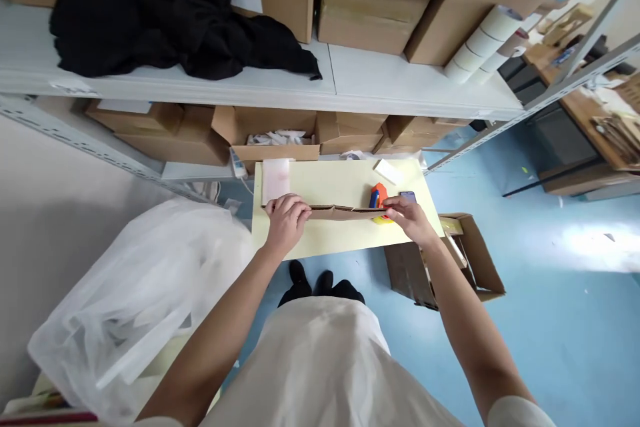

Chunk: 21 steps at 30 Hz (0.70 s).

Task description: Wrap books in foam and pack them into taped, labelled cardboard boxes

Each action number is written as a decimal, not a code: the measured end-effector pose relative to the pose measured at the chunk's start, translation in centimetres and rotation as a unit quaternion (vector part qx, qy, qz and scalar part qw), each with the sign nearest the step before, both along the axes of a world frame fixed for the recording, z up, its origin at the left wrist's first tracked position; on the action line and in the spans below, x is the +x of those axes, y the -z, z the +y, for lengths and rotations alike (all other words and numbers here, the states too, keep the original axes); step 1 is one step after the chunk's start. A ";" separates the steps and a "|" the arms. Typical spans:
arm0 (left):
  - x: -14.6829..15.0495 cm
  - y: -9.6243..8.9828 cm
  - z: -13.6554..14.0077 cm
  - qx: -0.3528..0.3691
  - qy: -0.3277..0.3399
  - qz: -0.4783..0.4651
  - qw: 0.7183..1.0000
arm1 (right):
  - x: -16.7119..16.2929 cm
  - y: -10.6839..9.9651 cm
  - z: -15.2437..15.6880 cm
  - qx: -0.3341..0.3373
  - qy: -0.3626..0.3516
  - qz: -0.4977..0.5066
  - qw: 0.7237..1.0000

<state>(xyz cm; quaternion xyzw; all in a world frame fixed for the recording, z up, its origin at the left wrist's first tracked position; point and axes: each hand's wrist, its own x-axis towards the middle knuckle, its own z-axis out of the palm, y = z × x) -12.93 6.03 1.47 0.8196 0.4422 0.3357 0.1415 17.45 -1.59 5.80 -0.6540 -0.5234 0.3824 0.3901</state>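
Observation:
A flat piece of brown cardboard point(345, 213) is held on edge above the pale yellow table point(330, 240), so mostly its narrow top shows. My left hand point(289, 219) grips its left end with the fingers folded over the edge. At the other end, my right hand point(407, 217) pinches the cardboard between thumb and fingers. Behind the right end stands an orange and blue tape dispenser point(379, 195), partly hidden by the cardboard. A phone point(408, 196) lies just beyond my right hand. Near my left hand is a stack of pinkish-white sheets point(276, 179).
A small white box point(389, 171) lies at the table's back right. Shelves point(380, 83) with cartons, black cloth point(165, 20) and tape rolls point(483, 43) rise behind. An open carton point(470, 260) stands right on the floor; a translucent plastic bag point(145, 293) bulges at left.

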 end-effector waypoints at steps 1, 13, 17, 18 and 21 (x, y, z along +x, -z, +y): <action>0.1 0.1 0.3 0.002 0.007 -0.001 1.000 | -0.1 -0.5 0.3 -0.001 -0.013 -0.045 0.999; 1.0 2.2 0.0 0.008 0.024 -0.011 1.000 | -0.5 0.1 5.7 -0.160 -0.264 -0.197 0.930; 1.1 2.9 -0.4 0.011 0.002 -0.013 1.000 | -0.4 0.8 6.6 -0.117 -0.335 -0.262 0.897; 1.2 3.0 -0.5 0.010 -0.002 -0.011 1.000 | -0.4 1.0 6.8 -0.101 -0.336 -0.291 0.890; 1.7 3.2 -0.9 -0.001 -0.012 0.008 1.000 | -0.4 1.2 6.8 -0.065 -0.281 -0.364 0.886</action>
